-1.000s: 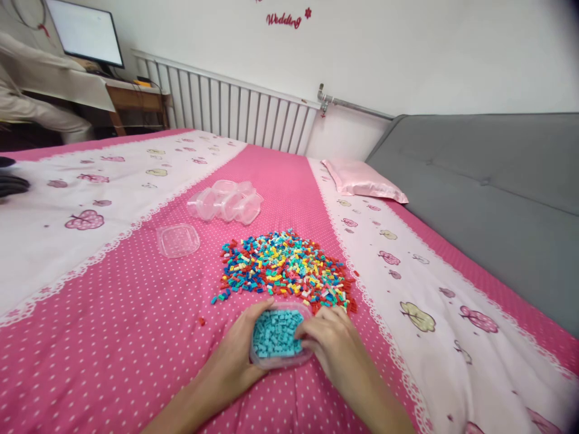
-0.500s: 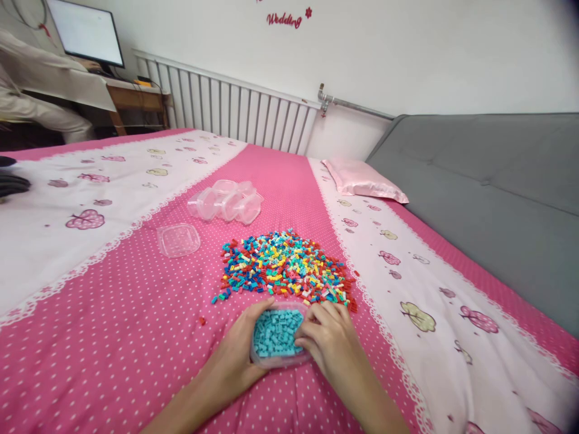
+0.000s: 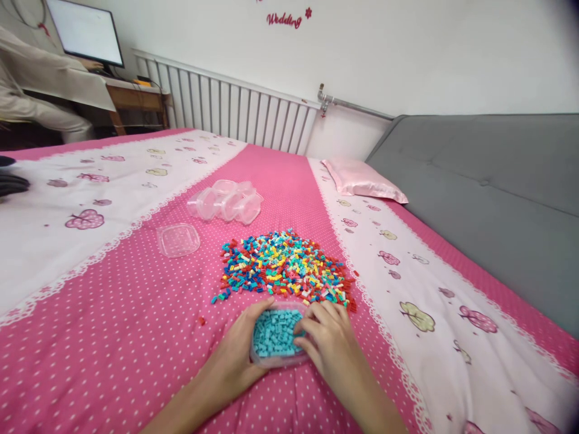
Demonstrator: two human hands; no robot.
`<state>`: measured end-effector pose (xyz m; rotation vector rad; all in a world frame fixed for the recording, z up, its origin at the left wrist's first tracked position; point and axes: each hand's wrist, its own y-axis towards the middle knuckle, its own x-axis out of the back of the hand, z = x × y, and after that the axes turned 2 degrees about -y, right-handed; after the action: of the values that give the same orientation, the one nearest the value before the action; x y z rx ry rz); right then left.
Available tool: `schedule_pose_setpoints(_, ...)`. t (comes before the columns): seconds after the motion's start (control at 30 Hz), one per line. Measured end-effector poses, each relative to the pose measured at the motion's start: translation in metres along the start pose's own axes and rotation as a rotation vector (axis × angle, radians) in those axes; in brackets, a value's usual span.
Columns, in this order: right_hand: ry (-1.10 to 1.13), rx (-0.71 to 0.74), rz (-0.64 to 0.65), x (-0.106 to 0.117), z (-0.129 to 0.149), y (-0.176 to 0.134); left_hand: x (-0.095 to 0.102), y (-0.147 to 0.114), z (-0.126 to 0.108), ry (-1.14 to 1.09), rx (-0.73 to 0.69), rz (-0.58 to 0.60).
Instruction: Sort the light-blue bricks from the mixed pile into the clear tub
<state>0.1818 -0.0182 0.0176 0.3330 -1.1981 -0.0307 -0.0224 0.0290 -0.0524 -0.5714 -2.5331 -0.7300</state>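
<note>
A clear plastic container (image 3: 281, 361) full of small turquoise building bricks (image 3: 275, 334) sits low in the view on the bedspread. My left hand (image 3: 242, 349) is wrapped round its left side, thumb along the far rim. Over the right rim curls my right hand (image 3: 328, 331), its thumb and forefinger tips bent in at the bricks. Whatever those fingertips hold is too small to make out. Just beyond the container spreads a pile of mixed coloured bricks (image 3: 284, 265), in red, blue, yellow, white and green.
Several empty clear containers (image 3: 226, 202) stand grouped behind the pile, with a clear lid (image 3: 178, 240) lying nearer on the left. A stray red brick (image 3: 201, 321) lies left of my hands. Farther off are a pink pillow (image 3: 362, 179) and a seated person (image 3: 40, 84) by a monitor.
My right thumb and forefinger have parted slightly at the bricks, and the right hand has shifted a little. My left hand and the container stay in place.
</note>
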Motion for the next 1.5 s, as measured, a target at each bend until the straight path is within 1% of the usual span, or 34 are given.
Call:
schedule_pose_setpoints(0.1,0.001,0.018,-0.009,-0.001,-0.001,0.0,0.0,0.0,0.001,-0.004,-0.018,-0.003)
schedule_pose_setpoints(0.27,0.006,0.055,-0.07,-0.002,-0.007,-0.002,0.001,-0.001,0.002,0.005,-0.016,-0.007)
schedule_pose_setpoints(0.33,-0.007,0.074,-0.071,-0.004,-0.009,-0.003,0.0,-0.001,0.002,0.003,-0.02,-0.014)
schedule_pose_setpoints(0.47,-0.024,0.075,-0.029,-0.005,-0.011,-0.005,-0.001,-0.002,0.004,-0.011,-0.015,-0.022)
schedule_pose_setpoints(0.73,-0.028,0.019,0.085,0.003,-0.004,-0.004,-0.001,-0.003,0.004,0.004,-0.009,-0.018)
schedule_pose_setpoints(0.83,-0.041,0.033,0.072,0.001,-0.005,-0.004,0.0,-0.003,0.002,0.004,-0.003,-0.014)
schedule_pose_setpoints(1.0,-0.036,0.062,0.053,0.0,-0.007,-0.005,0.0,-0.001,0.001,-0.004,-0.032,-0.025)
schedule_pose_setpoints(1.1,-0.013,0.073,0.012,0.001,-0.008,-0.005,0.001,0.0,0.0,-0.004,-0.033,-0.012)
schedule_pose_setpoints(1.37,0.015,0.072,-0.001,0.004,-0.011,-0.005,0.0,-0.002,0.002,0.007,-0.02,0.0)
schedule_pose_setpoints(1.5,-0.018,0.064,-0.026,0.006,-0.011,-0.005,0.0,-0.002,0.004,0.007,-0.016,0.009)
